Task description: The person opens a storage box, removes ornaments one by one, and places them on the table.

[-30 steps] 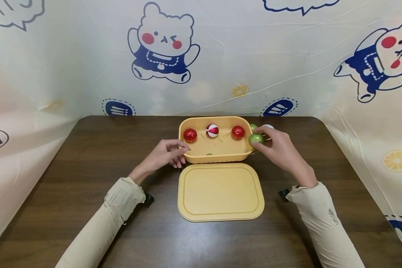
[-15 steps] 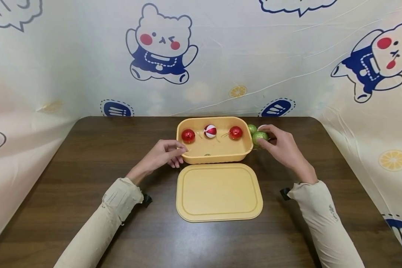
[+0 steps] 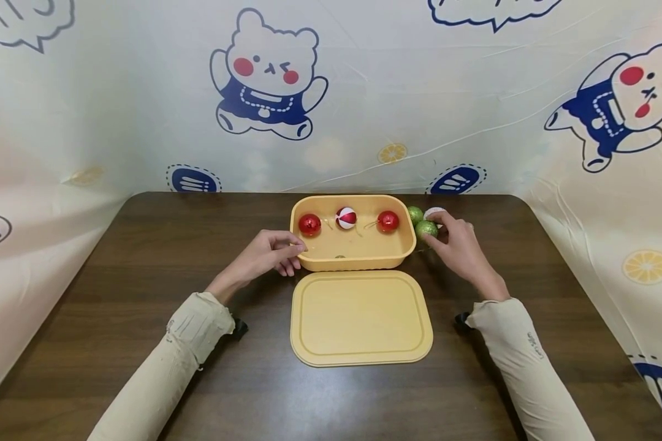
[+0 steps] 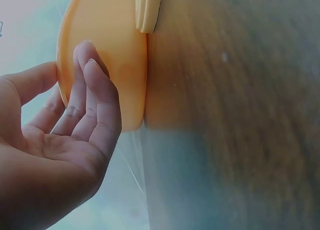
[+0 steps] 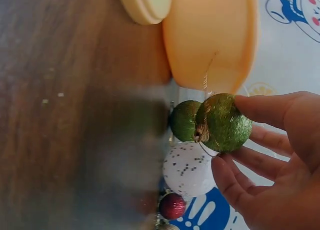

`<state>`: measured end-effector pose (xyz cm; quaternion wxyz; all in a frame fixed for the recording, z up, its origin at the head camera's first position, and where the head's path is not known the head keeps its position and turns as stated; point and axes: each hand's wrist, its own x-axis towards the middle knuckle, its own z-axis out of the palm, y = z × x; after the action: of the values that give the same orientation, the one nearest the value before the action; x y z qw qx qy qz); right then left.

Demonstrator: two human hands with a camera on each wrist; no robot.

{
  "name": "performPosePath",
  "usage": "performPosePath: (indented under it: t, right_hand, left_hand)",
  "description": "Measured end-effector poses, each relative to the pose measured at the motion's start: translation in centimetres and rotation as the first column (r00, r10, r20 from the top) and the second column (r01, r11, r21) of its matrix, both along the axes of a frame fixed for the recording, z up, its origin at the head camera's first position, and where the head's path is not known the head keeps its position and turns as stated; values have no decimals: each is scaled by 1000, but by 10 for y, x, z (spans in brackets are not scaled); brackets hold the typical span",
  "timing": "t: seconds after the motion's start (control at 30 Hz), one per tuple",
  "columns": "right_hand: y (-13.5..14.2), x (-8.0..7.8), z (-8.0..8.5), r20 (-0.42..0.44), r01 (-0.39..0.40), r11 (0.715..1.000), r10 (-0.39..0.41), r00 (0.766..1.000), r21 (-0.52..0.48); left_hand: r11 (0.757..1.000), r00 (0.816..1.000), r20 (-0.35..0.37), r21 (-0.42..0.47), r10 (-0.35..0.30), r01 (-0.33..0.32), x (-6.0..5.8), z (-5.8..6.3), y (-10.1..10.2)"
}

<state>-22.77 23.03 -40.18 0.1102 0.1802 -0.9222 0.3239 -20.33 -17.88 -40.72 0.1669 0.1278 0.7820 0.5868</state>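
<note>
In the head view my right hand (image 3: 463, 245) pinches a green glittery bauble (image 3: 426, 230) just off the right end of a yellow box (image 3: 353, 264). A gold string hangs from this bauble (image 5: 227, 122) in the right wrist view. Behind it are a second green bauble (image 5: 184, 121) and a white speckled bauble (image 5: 187, 170). My left hand (image 3: 265, 252) holds the box's left end at the rim, several fingers lying along the outer wall (image 4: 125, 84). Inside the box sit two red baubles (image 3: 309, 225) and a red-and-white striped bauble (image 3: 346, 218).
The yellow lid (image 3: 361, 318) lies flat in front of the box on the dark wooden table (image 3: 171, 269). A small red bauble (image 5: 172, 206) shows past the white one in the right wrist view. A printed cloth (image 3: 364, 73) hangs behind the table.
The green bauble in my right hand has shifted slightly right, away from the box rim. The white bauble behind shows more. My left hand stays at the box.
</note>
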Motion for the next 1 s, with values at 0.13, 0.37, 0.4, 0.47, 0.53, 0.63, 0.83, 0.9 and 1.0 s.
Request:
performPosePath:
  t: [0.13, 0.37, 0.4, 0.47, 0.53, 0.63, 0.83, 0.9, 1.0]
  right_hand:
    - [-2, -1, -4, 22, 5, 1000, -6, 1000, 13]
    - [-5, -1, -9, 96, 1, 998, -6, 995, 58]
    - [-5, -2, -9, 96, 2, 998, -9, 995, 67]
    - [-5, -2, -10, 89, 3, 996, -11, 996, 88]
    - [-5, -3, -11, 79, -1, 994, -7, 997, 105]
    - [-5, -4, -11, 64, -8, 992, 0, 998, 126]
    - [-4, -4, -7, 77, 0, 989, -12, 997, 147]
    - [-4, -3, -4, 85, 8, 989, -21, 996, 149]
    - [-2, -2, 0, 85, 11, 990, -24, 996, 144]
  left_hand:
    - [1000, 1000, 4, 3, 0, 0, 0, 1, 0]
    - [1000, 1000, 11, 0, 12, -12, 1, 2, 1]
    - [1000, 1000, 10, -1, 13, -13, 1, 2, 1]
    - [1000, 1000, 11, -2, 11, -11, 1, 2, 1]
    - [1000, 1000, 13, -3, 12, -12, 2, 3, 1]
    - [1000, 1000, 13, -6, 13, -13, 2, 3, 1]
    - [1000, 1000, 16, -6, 11, -11, 2, 3, 1]
    - [1000, 1000, 18, -5, 11, -11, 2, 3, 1]
    - [1000, 1000, 18, -1, 11, -11, 2, 3, 1]
